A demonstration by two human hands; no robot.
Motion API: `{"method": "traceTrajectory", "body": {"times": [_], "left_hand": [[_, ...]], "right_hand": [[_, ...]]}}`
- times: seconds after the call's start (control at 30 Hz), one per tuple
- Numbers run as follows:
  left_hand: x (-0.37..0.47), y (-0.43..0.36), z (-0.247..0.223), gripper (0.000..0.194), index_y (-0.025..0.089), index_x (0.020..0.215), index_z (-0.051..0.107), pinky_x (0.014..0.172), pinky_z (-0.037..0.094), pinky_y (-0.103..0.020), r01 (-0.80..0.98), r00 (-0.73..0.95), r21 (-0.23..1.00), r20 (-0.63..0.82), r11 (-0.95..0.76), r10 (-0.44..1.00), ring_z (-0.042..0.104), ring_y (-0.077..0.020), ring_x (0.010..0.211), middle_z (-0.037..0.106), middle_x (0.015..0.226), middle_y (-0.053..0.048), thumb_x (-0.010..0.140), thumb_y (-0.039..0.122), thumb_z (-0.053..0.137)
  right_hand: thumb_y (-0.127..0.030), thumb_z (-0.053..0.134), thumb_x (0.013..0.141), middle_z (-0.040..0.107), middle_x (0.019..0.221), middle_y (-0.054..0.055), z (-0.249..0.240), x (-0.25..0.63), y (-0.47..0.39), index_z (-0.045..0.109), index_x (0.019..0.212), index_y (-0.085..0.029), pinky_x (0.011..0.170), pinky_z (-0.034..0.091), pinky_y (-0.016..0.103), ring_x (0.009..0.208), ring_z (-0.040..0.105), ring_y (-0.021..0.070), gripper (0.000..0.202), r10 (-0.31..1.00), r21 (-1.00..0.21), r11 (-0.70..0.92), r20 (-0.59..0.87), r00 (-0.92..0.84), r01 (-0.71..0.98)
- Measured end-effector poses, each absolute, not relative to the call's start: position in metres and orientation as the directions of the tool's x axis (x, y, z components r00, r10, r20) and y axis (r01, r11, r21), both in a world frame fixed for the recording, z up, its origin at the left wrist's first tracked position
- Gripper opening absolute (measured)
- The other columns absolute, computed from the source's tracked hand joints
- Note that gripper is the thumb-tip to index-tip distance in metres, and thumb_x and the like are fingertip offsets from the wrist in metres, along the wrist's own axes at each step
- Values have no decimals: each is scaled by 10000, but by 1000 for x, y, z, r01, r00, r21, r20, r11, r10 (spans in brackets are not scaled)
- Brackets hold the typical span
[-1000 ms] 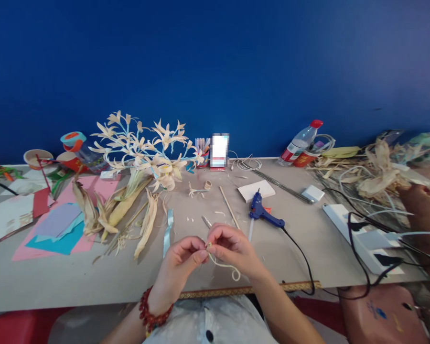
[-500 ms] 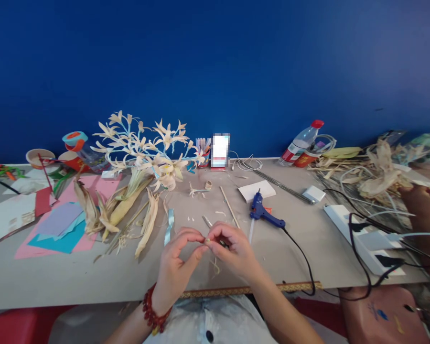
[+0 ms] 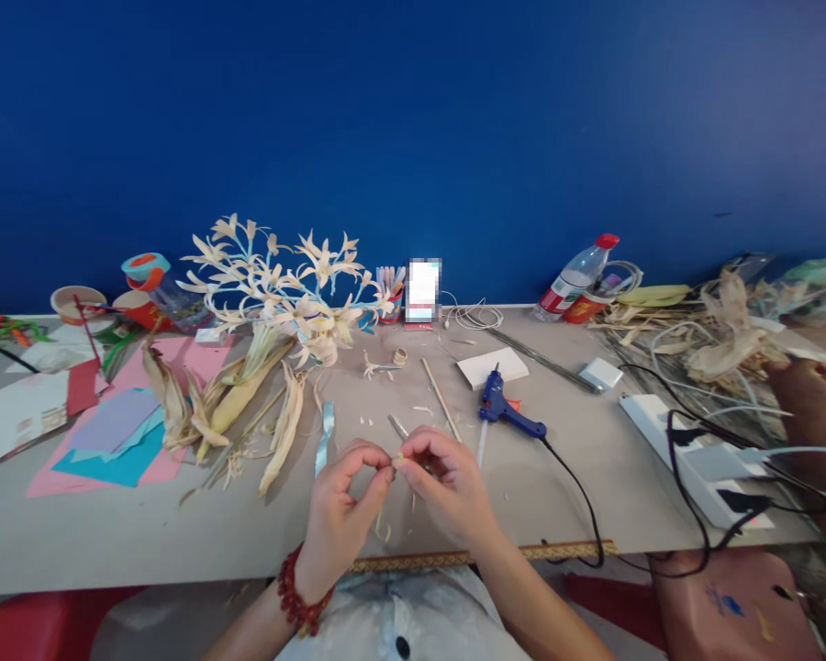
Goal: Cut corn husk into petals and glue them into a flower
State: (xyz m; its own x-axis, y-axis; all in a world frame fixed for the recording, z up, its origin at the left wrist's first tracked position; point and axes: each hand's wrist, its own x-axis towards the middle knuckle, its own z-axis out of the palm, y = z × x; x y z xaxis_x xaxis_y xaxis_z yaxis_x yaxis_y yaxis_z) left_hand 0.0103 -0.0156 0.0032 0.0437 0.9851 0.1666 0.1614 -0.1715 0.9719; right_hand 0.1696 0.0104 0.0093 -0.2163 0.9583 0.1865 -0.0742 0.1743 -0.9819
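Near the table's front edge my left hand (image 3: 348, 487) and my right hand (image 3: 451, 482) meet, each pinching a tiny pale yellowish piece (image 3: 397, 458) between thumb and forefinger. A thin pale strip (image 3: 384, 528) hangs below my fingers. Just behind my hands lie a metal-tipped tool (image 3: 397, 427), partly hidden, and a light wooden stick (image 3: 440, 399). A light blue ribbon (image 3: 326, 436) is left of them. The blue glue gun (image 3: 506, 408) rests to the right. A small husk flower (image 3: 378, 366) lies farther back.
Branching husk flowers (image 3: 295, 285) and corn husks (image 3: 248, 386) stand and lie at left, beside coloured paper (image 3: 120, 441). A power strip (image 3: 688, 459), cables and a bottle (image 3: 574, 275) are at right. Another person's hand (image 3: 809, 395) is at the far right by dried husks (image 3: 730, 330).
The thin strip hanging under my fingers has shifted left. My left hand has tilted slightly, and both hands remain together at the small piece.
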Motion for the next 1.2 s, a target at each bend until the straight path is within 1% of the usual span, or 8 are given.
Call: {"method": "traceTrajectory", "body": {"times": [0.2, 0.4, 0.5, 0.6, 0.8, 0.93, 1.07, 1.2], "left_hand": [[10, -16, 5, 173, 170, 786, 644, 670, 415, -212, -264, 163, 938, -184, 222, 969, 526, -117, 711, 610, 729, 6, 819, 326, 709], [13, -14, 15, 236, 162, 763, 649, 684, 409, -214, -378, 228, 849, -302, 370, 926, 556, -122, 710, 613, 677, 8, 743, 352, 787], [12, -13, 18, 236, 160, 744, 651, 680, 407, -215, -388, 259, 835, -307, 389, 916, 537, -112, 689, 604, 677, 10, 733, 344, 798], [11, -13, 20, 243, 160, 738, 656, 654, 401, -219, -368, 284, 845, -296, 389, 912, 523, -112, 669, 601, 682, 5, 726, 356, 800], [10, -13, 13, 250, 168, 754, 645, 634, 417, -242, -283, 232, 904, -260, 321, 937, 523, -131, 652, 601, 674, -6, 743, 385, 769], [10, -15, 9, 171, 174, 789, 639, 651, 433, -242, -63, 128, 995, -72, 81, 989, 543, -140, 698, 609, 734, -9, 837, 336, 666], [10, -15, 11, 142, 177, 782, 628, 718, 440, -253, 202, 81, 965, 156, -169, 984, 569, -154, 757, 610, 769, -19, 894, 256, 590], [10, -15, 9, 189, 172, 807, 621, 687, 453, -243, 112, 119, 987, 103, -117, 987, 571, -155, 750, 610, 784, -27, 903, 332, 594]], "right_hand": [[-328, 761, 809, 633, 770, 16, 11, 176, 17, 738, 873, -195, 554, 430, 238, 641, 582, 129, 149, 896, -945, -69, 83, -437, -319], [-356, 801, 775, 629, 734, 10, 6, 176, 19, 722, 801, -182, 514, 429, 225, 600, 608, 124, 192, 889, -923, -119, 65, -453, -365], [-384, 805, 768, 647, 759, 19, 7, 178, 21, 729, 894, -179, 512, 439, 218, 618, 631, 129, 253, 858, -916, -154, 62, -509, -371], [-378, 760, 819, 656, 814, 31, 12, 181, 23, 732, 940, -182, 535, 471, 234, 630, 654, 135, 232, 837, -927, -127, 91, -540, -354], [-363, 748, 830, 625, 722, 10, 14, 180, 25, 696, 803, -168, 563, 463, 256, 621, 643, 144, 204, 854, -950, -72, 99, -511, -304], [-367, 768, 805, 594, 683, -8, 9, 176, 21, 650, 735, -179, 536, 405, 225, 592, 542, 110, 233, 918, -969, 6, 103, -383, -246], [-382, 776, 788, 558, 682, -14, 9, 172, 17, 627, 698, -183, 494, 356, 209, 578, 483, 102, 264, 950, -982, 47, 101, -294, -184], [-387, 816, 741, 587, 736, -3, 11, 174, 18, 687, 807, -195, 555, 406, 224, 637, 519, 119, 241, 925, -978, 21, 97, -367, -206]]}}
